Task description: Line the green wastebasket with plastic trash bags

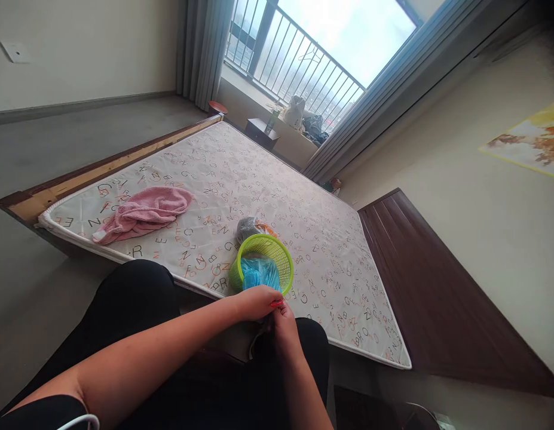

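Note:
My left hand [261,300] and my right hand [284,327] meet at the near rim of a light-green plastic basket [283,263]. Both have their fingers closed, pinched together at the tips. A small red spot [277,303] shows between them; whether it is a nail or a held thing I cannot tell. Anything inside the fingers is hidden. Just beyond my left hand, a crinkled blue plastic bag [260,273] lies in the basket, which is tilted on the mattress [330,239]. A clear bag with grey and orange contents [250,228] rests behind the basket.
On the mattress's left part lies a crumpled pink towel [146,212]. A dark wooden headboard [438,298] borders the right side, a wooden bed rail [110,158] the left. Beyond are a small dark cabinet [262,132], bags on the sill [296,112] and grey curtains [200,54].

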Motion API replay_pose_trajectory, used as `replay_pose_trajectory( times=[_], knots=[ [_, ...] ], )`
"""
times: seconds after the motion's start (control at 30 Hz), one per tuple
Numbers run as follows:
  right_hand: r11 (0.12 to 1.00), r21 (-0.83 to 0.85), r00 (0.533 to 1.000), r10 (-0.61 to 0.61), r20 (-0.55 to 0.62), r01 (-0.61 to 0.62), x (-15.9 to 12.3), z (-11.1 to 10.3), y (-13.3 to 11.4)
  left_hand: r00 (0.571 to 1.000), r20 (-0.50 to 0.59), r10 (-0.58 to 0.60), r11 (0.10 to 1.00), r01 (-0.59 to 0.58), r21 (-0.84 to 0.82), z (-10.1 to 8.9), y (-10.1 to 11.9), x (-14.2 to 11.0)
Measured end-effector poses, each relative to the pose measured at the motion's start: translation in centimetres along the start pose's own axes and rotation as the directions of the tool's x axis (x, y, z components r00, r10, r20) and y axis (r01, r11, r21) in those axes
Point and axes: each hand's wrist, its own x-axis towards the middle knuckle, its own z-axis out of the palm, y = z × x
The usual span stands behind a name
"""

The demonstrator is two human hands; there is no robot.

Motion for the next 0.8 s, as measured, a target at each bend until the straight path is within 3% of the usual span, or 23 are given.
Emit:
replay_pose_trajectory(
  times=[0.17,0.4,0.6,0.8],
  knots=[
    [1.0,0.025,1.0,0.007,0.004,-0.007,0.2,-0.2,0.2,0.997,-0.036,0.07,0.997,-0.069,0.022,-0.2,0.0,0.0],
    [0.982,0.187,0.995,-0.01,-0.101,0.029,-0.4,0.0,-1.0,0.992,-0.096,0.086,0.994,-0.092,-0.062,-0.4,-0.2,-0.1],
    [0.921,0.387,0.999,-0.042,-0.008,0.042,-1.5,0.4,-2.6,0.988,-0.137,0.073,0.996,-0.079,-0.045,0.1,-0.4,0.0],
    [0.886,0.463,1.0,-0.006,-0.021,0.015,-1.8,0.6,-2.8,0.986,-0.14,0.09,0.994,-0.097,-0.048,0.5,-0.1,-0.2]
  ],
)
